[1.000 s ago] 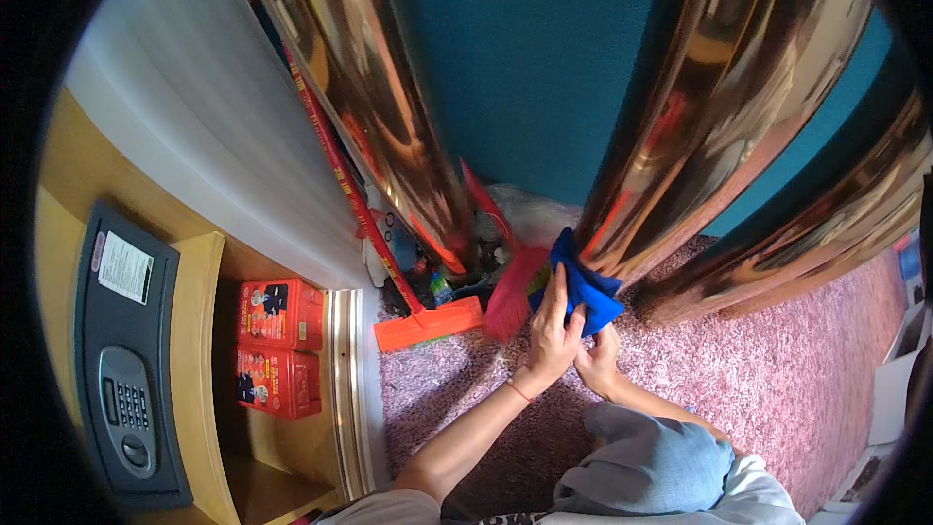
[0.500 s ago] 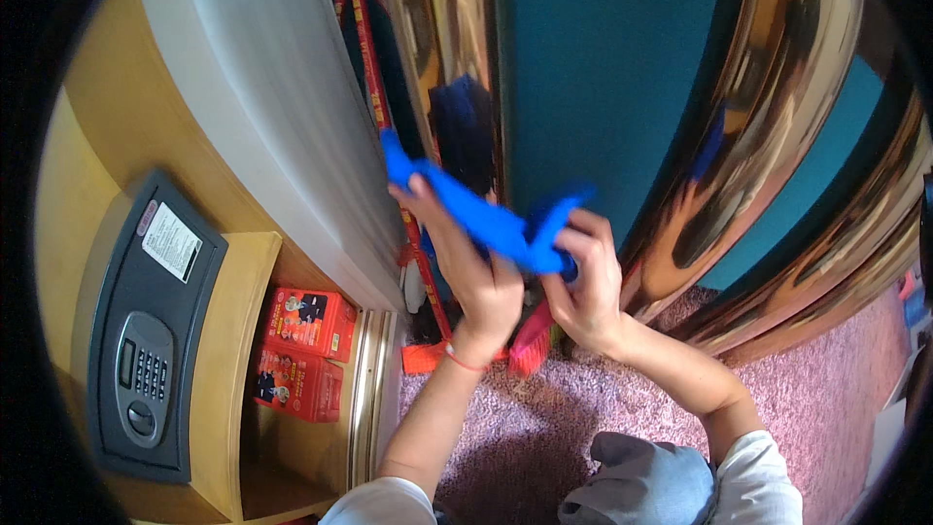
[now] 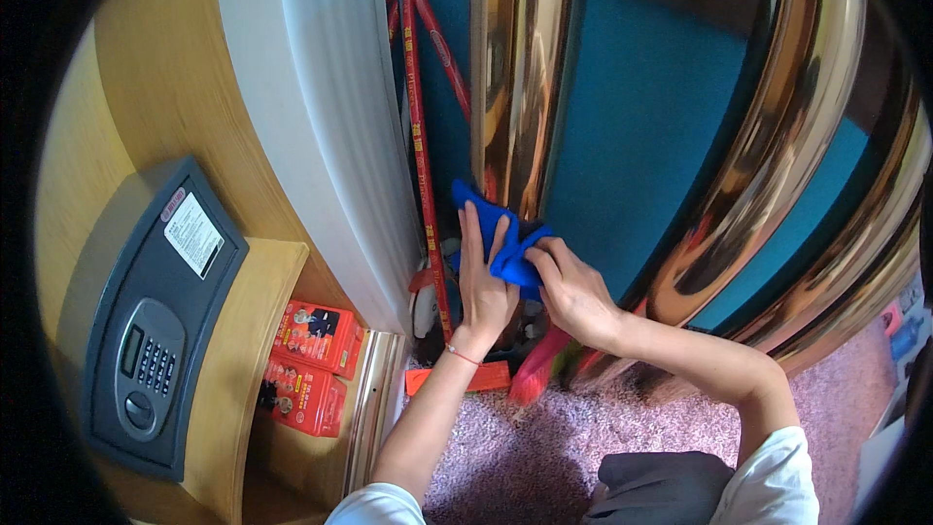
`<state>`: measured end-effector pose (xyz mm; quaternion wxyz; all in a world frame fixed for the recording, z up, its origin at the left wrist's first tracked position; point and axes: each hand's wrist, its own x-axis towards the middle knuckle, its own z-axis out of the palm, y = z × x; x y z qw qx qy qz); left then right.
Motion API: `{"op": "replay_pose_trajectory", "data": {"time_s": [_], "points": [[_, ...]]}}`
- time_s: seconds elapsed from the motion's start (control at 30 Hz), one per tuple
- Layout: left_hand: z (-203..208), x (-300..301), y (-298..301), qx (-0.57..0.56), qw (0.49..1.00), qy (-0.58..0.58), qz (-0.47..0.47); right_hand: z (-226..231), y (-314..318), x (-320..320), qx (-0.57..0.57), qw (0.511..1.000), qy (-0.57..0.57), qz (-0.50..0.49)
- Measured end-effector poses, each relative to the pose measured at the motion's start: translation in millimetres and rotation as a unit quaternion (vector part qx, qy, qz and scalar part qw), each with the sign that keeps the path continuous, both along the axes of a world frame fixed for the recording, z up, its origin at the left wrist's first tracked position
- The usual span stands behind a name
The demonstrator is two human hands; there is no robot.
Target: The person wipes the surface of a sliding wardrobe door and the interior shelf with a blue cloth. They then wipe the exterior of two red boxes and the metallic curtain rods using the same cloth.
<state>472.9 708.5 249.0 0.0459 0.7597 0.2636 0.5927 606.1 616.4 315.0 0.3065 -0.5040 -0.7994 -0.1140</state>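
A bunched blue cloth point(image 3: 515, 261) is between my hands, in front of a glossy gold-coloured column point(image 3: 535, 87). My left hand point(image 3: 486, 292) has its fingers stretched along the cloth's left part, gripping it. From the right, my right hand point(image 3: 578, 303) pinches the folded cloth between thumb and fingers. Whether the cloth touches the column is hard to tell. Just left of the cloth stands a red pole point(image 3: 420, 151) with printed marks. Below my hands lie a pink brush-like thing point(image 3: 533, 374) and an orange block-shaped thing point(image 3: 484, 377).
A dark safe with a keypad point(image 3: 151, 360) sits on wooden shelving point(image 3: 267, 277) at left, above red boxes point(image 3: 309, 397). A white curved panel point(image 3: 330, 126) stands beside the poles. Teal panels point(image 3: 641, 126) and more curved gold trim point(image 3: 695, 272) are at right. Pinkish carpet point(image 3: 525, 447) covers the floor.
The blue cloth, stretched out between my hands before, is now bunched smaller. My hands have come closer together, and the view has shifted, so the surroundings sit farther right.
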Motion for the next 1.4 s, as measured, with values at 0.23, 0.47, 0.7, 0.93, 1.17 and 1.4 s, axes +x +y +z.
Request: {"op": "replay_pose_trajectory", "data": {"time_s": [0.23, 0.47, 0.7, 0.93, 1.17, 1.4], "points": [[20, -15, 9, 0.004, 0.997, 0.029, -0.073, 39, 4, -29, 0.044, 0.951, -0.257, -0.168], [28, -28, -1, 0.026, 0.995, 0.084, -0.036, 11, 9, -13, 0.041, 0.983, -0.127, -0.127], [29, -42, 2, 0.035, 0.983, 0.175, -0.044, -7, 16, -11, 0.024, 0.987, -0.085, -0.131], [8, -38, 0, 0.017, 0.991, 0.097, -0.090, -5, 15, -20, 0.047, 0.975, -0.145, -0.162], [41, -18, -5, -0.064, 0.984, -0.121, -0.112, -2, 16, -20, 0.043, 0.977, -0.129, -0.162], [49, -4, 13, -0.171, 0.958, -0.211, -0.091, -3, 17, -21, 0.034, 0.978, -0.129, -0.159]]}}
